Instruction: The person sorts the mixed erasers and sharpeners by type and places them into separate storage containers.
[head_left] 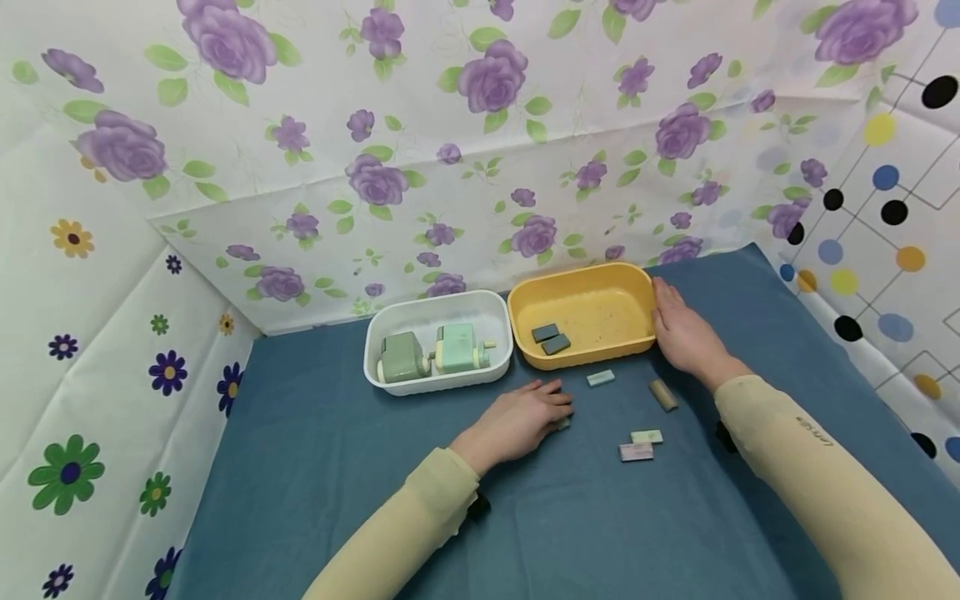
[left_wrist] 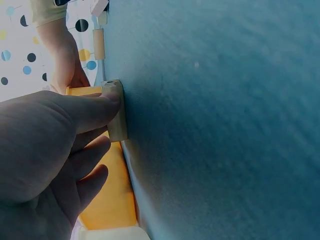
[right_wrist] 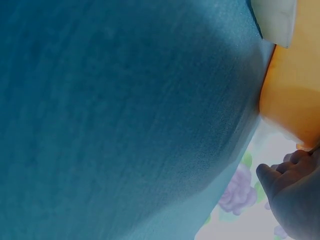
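My left hand pinches a small pale-green rectangular eraser between thumb and fingers, low over the cloth in front of the trays. In the head view the fingers hide most of that eraser. My right hand lies along the outer right end of the yellow tray, fingers fairly straight and touching its wall. Two dark grey blocks lie inside this tray at the left. Between the hands are a pale eraser, a brown block, a whitish-green eraser and a pinkish one.
A white tray stands against the yellow one on its left. Inside it are a dark green crank pencil sharpener and a mint-green one. The blue cloth meets a flowered wall sheet behind the trays.
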